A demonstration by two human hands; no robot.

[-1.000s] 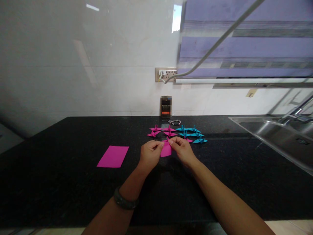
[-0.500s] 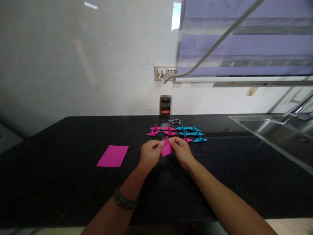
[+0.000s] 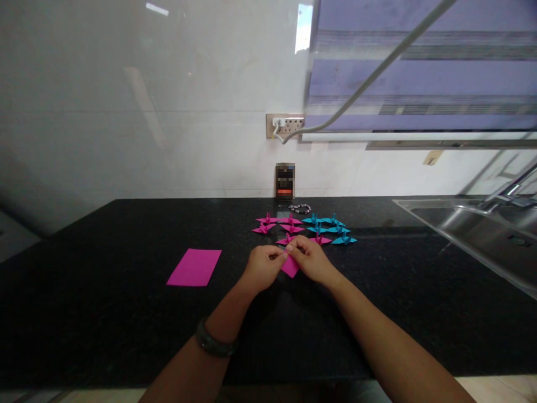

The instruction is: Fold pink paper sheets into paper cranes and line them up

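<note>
Both my hands meet over the black counter (image 3: 104, 313), pinching a small folded pink paper piece (image 3: 291, 267) between them. My left hand (image 3: 262, 268) grips its left side with closed fingers. My right hand (image 3: 310, 259) pinches its top edge and covers most of it. Just beyond my fingers lie several folded pink paper cranes (image 3: 277, 225) and several blue paper cranes (image 3: 331, 228) in rows. A flat pink paper sheet (image 3: 194, 267) lies to the left of my left hand.
A small dark box (image 3: 285, 181) stands against the white wall, with a bead bracelet (image 3: 299, 209) in front of it. A steel sink (image 3: 482, 235) with a tap is at the right. A wall socket (image 3: 285, 126) holds a plugged cable.
My hands have come closer together and lowered the pink piece; it now points down and is mostly hidden under my right fingers, where before it stood taller between them.
</note>
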